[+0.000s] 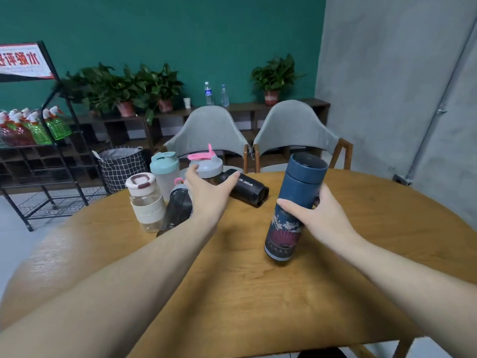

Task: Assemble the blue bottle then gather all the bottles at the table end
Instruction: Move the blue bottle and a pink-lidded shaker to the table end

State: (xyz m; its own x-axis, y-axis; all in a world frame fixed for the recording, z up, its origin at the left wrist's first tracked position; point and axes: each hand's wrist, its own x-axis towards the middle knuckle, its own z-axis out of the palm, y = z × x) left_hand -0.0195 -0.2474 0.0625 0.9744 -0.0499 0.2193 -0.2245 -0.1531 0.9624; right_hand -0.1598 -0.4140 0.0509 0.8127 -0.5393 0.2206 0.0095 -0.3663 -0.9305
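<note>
My right hand [318,215] grips the blue bottle [294,202], which has its lid on and a patterned lower half. It tilts slightly, its base just above or touching the round wooden table [245,280]. My left hand [206,192] is wrapped around the shaker bottle with the grey lid and pink flip cap [206,164] at the far edge. Beside it a black sport bottle [246,188] lies on its side. Further left are a dark bottle with a pink loop [178,205], a clear bottle with a cream sleeve [145,200] and a mint-lidded shaker [165,167].
Two grey chairs [294,130] stand behind the table's far edge. At the left are a black metal rack [51,177] with spray bottles and a checked basket [121,164]. A low shelf with potted plants [273,76] runs along the green wall.
</note>
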